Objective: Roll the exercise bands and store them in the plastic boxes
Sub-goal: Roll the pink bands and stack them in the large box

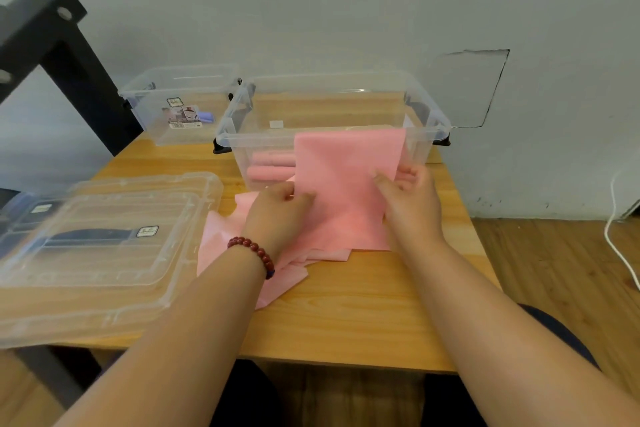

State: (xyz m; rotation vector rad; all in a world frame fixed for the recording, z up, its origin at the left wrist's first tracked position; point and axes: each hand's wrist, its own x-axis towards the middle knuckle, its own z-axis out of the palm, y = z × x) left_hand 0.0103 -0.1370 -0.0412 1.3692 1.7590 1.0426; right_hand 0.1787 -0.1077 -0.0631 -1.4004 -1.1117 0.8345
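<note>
A pink exercise band (346, 184) hangs as a flat sheet in front of the large clear plastic box (242, 139), its top edge at the box's front rim. My left hand (280, 211) pinches its left edge and my right hand (408, 198) pinches its right edge. More pink band (225, 239) lies crumpled on the wooden table under my left wrist. Two rolled pink bands (270, 166) lie inside the large box at its left. A smaller clear box (138, 94) stands behind on the left, with a purple roll (206, 117) inside.
Two clear lids (104, 253) are stacked at the table's left front. A black metal frame (69, 62) rises at the left. The wall is close behind the boxes. A white cable (614, 236) runs over the floor at the right.
</note>
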